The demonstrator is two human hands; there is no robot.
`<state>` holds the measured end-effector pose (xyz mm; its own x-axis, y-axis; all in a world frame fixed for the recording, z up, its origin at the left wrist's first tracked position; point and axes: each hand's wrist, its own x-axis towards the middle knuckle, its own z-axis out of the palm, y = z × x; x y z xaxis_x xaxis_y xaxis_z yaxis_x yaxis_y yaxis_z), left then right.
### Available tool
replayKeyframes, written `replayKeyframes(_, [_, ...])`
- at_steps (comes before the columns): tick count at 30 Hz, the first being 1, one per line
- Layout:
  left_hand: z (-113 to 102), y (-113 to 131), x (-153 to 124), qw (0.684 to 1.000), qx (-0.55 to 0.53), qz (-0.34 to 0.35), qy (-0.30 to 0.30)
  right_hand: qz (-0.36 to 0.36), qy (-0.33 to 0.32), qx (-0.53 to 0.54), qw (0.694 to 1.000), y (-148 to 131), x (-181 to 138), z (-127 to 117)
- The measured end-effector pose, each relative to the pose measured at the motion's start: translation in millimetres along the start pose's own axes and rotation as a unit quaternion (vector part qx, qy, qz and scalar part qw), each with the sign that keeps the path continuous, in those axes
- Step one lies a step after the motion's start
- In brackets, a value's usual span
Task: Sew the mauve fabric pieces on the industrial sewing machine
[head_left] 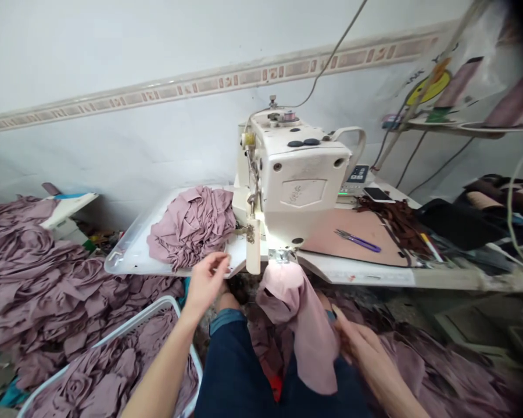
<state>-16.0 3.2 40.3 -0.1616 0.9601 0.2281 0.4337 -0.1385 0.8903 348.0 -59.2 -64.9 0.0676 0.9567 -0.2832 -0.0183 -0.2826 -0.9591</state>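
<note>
My left hand [207, 281] reaches up to the front edge of the white table extension [126, 255], just below a heap of mauve fabric pieces [194, 223]; its fingers are curled, and I cannot make out anything in them. My right hand [359, 342] sits low by my lap, gripping a mauve fabric piece [307, 325] that hangs from under the needle area of the white sewing machine [296, 180]. My dark blue trousers [239, 371] fill the bottom centre.
Purple thread snips [358, 240] lie on the brown machine bed, with a phone [378, 194] and dark brown scraps [396, 220] behind. A white basket [157, 310] of mauve pieces stands at lower left, with more fabric heaped on the floor [39, 278]. Thread cones sit on a stand at upper right [462, 81].
</note>
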Motion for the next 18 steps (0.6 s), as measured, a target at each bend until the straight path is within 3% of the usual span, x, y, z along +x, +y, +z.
replayKeyframes(3, [-45, -19, 13, 0.987, 0.082, -0.005, 0.138, 0.03, 0.085, 0.074, 0.993, 0, -4, -9])
replayKeyframes(6, [-82, -34, 37, 0.947, 0.241, 0.018, 0.213, 0.019, 0.102, 0.075, 0.992, -14, -4, -7])
replayKeyframes(8, [-97, -40, 55, 0.933, 0.292, 0.006, 0.209, 0.01, 0.074, 0.047, 0.996, -21, -2, -3])
replayKeyframes(13, [-111, -48, 86, 0.957, 0.243, -0.021, 0.159, -0.059, -0.024, -0.061, 0.996, -31, -9, -2])
replayKeyframes(16, [-109, -41, 90, 0.966, 0.195, 0.002, 0.172, -0.08, -0.048, -0.114, 0.989, -44, -19, -20])
replayKeyframes(18, [-104, -28, 84, 0.967, 0.163, 0.032, 0.194, -0.095, -0.021, -0.143, 0.985, -55, -21, -44])
